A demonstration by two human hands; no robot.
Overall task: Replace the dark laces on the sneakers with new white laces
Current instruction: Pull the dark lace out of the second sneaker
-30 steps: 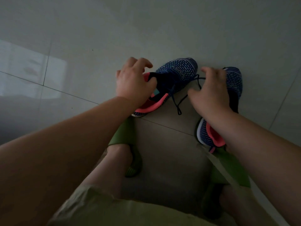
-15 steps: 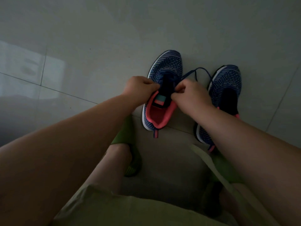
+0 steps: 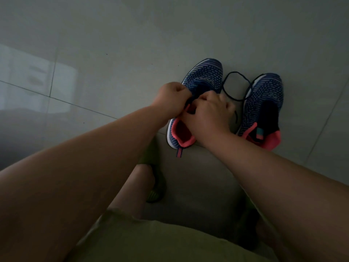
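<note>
Presently we observe two navy knit sneakers with coral lining standing side by side on the grey tiled floor (image 3: 113, 44), toes pointing away from the person. Both hands work over the lace area of the left sneaker (image 3: 205, 74). We note the left hand (image 3: 171, 98) with fingers curled tight at the near side of the tongue, and the right hand (image 3: 209, 110) likewise curled, pinching at the dark lace (image 3: 236, 72); exactly what the left fingers grasp we cannot tell, as the knuckles hide it. We record the lace running out from under the right hand in a loose loop on the floor between the two shoes, touching the edge of the right sneaker (image 3: 264, 99). Below, we see a bare knee, a green slipper (image 3: 154, 193) and olive shorts (image 3: 151, 241).
</note>
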